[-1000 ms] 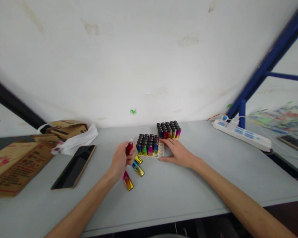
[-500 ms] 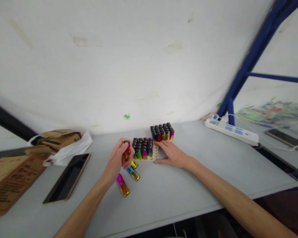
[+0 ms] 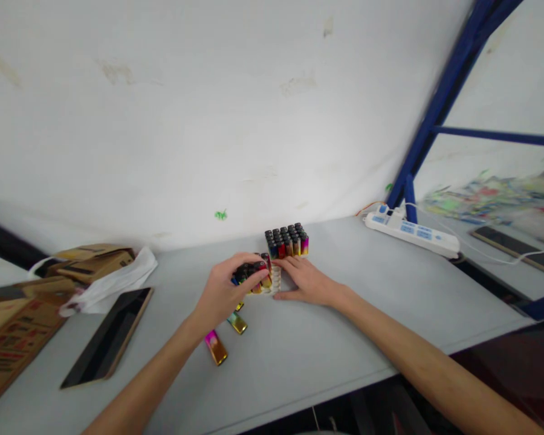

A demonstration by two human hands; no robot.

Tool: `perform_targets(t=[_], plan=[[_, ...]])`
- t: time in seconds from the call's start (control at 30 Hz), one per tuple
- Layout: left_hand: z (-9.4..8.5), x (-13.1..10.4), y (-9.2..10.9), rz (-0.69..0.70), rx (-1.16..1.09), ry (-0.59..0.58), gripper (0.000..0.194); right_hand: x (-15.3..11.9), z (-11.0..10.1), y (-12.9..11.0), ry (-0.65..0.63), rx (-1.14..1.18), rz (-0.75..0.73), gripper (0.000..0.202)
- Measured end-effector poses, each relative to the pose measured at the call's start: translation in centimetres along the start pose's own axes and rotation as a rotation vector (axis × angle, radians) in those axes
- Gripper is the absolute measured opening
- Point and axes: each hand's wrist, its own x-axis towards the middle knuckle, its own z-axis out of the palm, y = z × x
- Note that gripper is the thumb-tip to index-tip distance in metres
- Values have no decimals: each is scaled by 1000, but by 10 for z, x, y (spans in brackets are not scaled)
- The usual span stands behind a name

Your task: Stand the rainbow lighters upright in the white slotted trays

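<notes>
My left hand reaches over the front tray, thumb and fingers closed on a lighter with a shiny red and gold body. That lighter is at the right end of the black-topped rows, by the bare slots of the white tray. Most of those rows are hidden behind my left hand. My right hand grips the tray's right end, fingers at the far side and thumb at the near corner. Close to my left wrist lie a pink and gold lighter, a teal and gold lighter and a partly covered yellow one.
Behind the tray stands a second block of upright lighters. A dark phone-like slab, a white plastic bag and cardboard boxes are on the left. A power strip lies at the right by the blue frame.
My left hand has moved right with the red and gold lighter, from the tray's left side to over its right part. My right hand stays at the tray. The view has shifted slightly.
</notes>
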Motion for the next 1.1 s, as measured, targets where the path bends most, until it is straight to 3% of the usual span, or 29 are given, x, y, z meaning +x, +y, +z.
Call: perform_targets(t=[0.13,0.43,0.6,0.7,0.77,0.83,0.93,1.0,1.1], plan=[[1,-2,-18,162,230,-29,13,0,1,0,-4,-5,0,81],[2,-8,-20,201,351,-118,14,-1,0,-1,-1,1,8,81],[11,-9,-24,273,401,-42,12,-1,-1,-3,-12,0,23,80],[4,-13,-20,283,414,7,27,-1,0,-2,1,-1,23,79],[-11,-21,-14,238,447,71,35,-2,1,-2,12,3,17,78],[-30,-33,-10,156,525,171,27,-2,1,-1,9,11,13,78],[-52,-59,-9,-59,668,260,20,-3,1,-2,4,16,13,78],[-55,-79,-11,-256,736,176,26,-3,0,-2,4,11,11,77],[-46,-104,-12,-505,773,-20,34,-3,0,-3,-3,7,20,76]])
